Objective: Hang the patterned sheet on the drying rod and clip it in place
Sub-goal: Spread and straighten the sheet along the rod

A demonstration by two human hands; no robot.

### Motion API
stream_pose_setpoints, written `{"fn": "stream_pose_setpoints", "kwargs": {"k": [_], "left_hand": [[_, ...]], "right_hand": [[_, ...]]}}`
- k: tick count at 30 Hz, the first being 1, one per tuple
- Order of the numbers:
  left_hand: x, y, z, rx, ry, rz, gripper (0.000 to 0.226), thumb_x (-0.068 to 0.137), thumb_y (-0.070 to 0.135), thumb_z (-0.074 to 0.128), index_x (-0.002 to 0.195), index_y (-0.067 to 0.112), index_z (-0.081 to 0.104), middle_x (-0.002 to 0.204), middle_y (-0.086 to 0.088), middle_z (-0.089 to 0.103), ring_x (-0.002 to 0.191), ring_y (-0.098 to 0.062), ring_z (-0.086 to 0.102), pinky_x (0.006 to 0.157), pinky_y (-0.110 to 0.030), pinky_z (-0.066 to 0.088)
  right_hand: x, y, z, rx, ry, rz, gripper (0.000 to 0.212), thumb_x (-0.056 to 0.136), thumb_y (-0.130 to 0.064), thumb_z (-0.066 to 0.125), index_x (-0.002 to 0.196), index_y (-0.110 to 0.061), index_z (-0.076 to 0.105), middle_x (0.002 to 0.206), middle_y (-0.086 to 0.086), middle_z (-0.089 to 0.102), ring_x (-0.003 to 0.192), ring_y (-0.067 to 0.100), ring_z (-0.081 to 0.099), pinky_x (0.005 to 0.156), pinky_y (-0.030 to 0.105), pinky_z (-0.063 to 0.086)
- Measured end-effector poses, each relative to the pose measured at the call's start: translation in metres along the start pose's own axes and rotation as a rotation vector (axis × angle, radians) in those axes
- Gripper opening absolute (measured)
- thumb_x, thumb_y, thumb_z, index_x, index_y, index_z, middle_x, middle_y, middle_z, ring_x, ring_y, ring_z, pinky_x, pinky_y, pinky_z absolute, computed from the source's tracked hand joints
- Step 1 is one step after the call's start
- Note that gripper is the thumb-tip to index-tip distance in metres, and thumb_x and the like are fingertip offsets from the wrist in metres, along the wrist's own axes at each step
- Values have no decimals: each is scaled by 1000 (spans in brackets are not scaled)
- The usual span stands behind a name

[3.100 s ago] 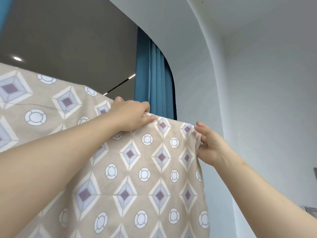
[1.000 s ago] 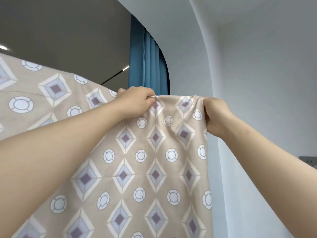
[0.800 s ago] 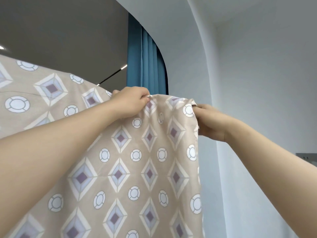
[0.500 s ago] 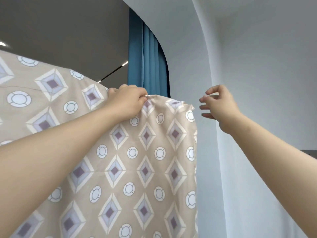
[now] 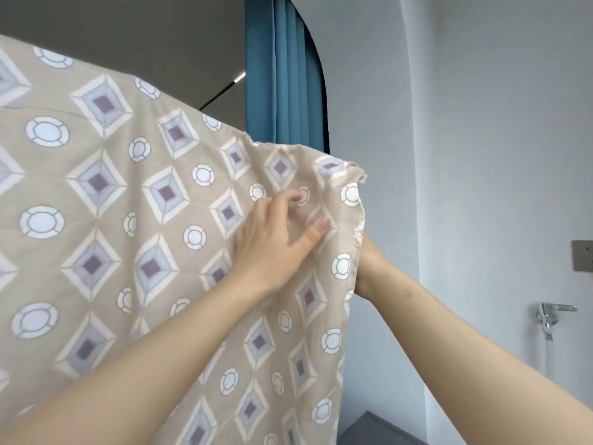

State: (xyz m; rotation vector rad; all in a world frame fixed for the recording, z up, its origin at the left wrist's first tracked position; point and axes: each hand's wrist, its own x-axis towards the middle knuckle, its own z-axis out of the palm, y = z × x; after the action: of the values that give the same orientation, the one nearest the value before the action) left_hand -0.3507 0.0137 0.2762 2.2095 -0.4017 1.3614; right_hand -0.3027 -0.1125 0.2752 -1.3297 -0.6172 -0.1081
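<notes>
Sheet [image 5: 128,220] hangs before the curtain [image 5: 282,75], its top fold hiding the rod. Below the curtain, the left hand [image 5: 272,239] rests loose, unclenched fingers [image 5: 296,198] on the cloth, probably to steady it. The right hand [image 5: 369,264] reaches behind the hem; its grasp cannot be told. No clip is visible.

A pleated blue curtain [image 5: 282,69] hangs beside pale, curved white walls [image 5: 481,123], under a dark grey ceiling [image 5: 128,27]; a chrome tap [image 5: 550,313] is mounted at right.
</notes>
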Motion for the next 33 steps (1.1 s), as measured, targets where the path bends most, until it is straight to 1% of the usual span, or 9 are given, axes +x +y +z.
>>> {"fn": "stream_pose_setpoints", "kwargs": {"k": [4,6,10,15,21,23,26,29,33], "left_hand": [[-21,-30,8,241,-27,31,84,64,76,22,134,31,37,133,8,39,129,-15,34,104,-29,19],[-20,-36,5,218,-4,68,81,68,71,26,133,26,40,131,6,42,127,-15,38,99,-23,20],[-17,-38,1,134,-19,0,82,66,70,27,135,28,39,135,4,40,129,-16,38,106,-29,23],[-33,-34,6,245,-93,70,86,62,76,28,137,33,34,139,7,32,133,-15,26,107,-37,19],[-32,-23,21,172,-101,-43,67,80,62,51,138,36,31,140,4,31,130,-22,27,108,-36,22],[-31,-25,24,105,-109,-48,59,86,49,54,139,36,31,136,1,32,128,-21,30,107,-33,24],[-25,-26,25,-34,-121,-54,53,92,36,49,141,35,30,133,1,33,129,-18,32,105,-26,25],[-16,-22,20,-149,-118,-53,46,97,27,41,142,30,32,136,2,35,130,-11,32,97,-14,20],[5,-16,1,-170,-67,13,41,98,20,39,139,27,37,131,4,38,118,-6,37,94,-15,23]], "right_hand": [[-1,-4,-11,-11,352,-285,27,91,-14,53,65,-16,49,58,-3,53,57,13,47,56,26,41],[-4,-12,-14,54,341,-413,25,92,-18,53,68,-22,52,60,-11,57,59,8,52,59,24,44],[-22,13,-11,-246,-98,-83,12,92,-14,54,89,-20,63,80,-5,70,77,13,67,68,25,55],[-19,19,-29,-23,346,-168,18,94,-17,53,76,-13,54,68,3,57,64,17,53,59,26,42],[-32,26,-23,-61,404,-276,25,90,-4,52,81,-24,39,64,-1,55,48,8,52,47,19,39],[-34,27,-22,-30,250,-235,10,94,-23,50,85,-21,52,79,0,63,61,5,62,56,16,46],[-29,22,-18,-85,42,-136,43,83,-59,48,111,-28,61,113,-6,67,101,13,65,85,31,49],[-25,0,-6,-236,56,-213,15,90,-32,59,91,-19,64,86,-2,69,72,11,67,61,25,49],[-5,-55,-2,-21,157,-273,19,93,-22,56,77,-15,64,68,-3,69,59,9,66,55,18,53]]}}
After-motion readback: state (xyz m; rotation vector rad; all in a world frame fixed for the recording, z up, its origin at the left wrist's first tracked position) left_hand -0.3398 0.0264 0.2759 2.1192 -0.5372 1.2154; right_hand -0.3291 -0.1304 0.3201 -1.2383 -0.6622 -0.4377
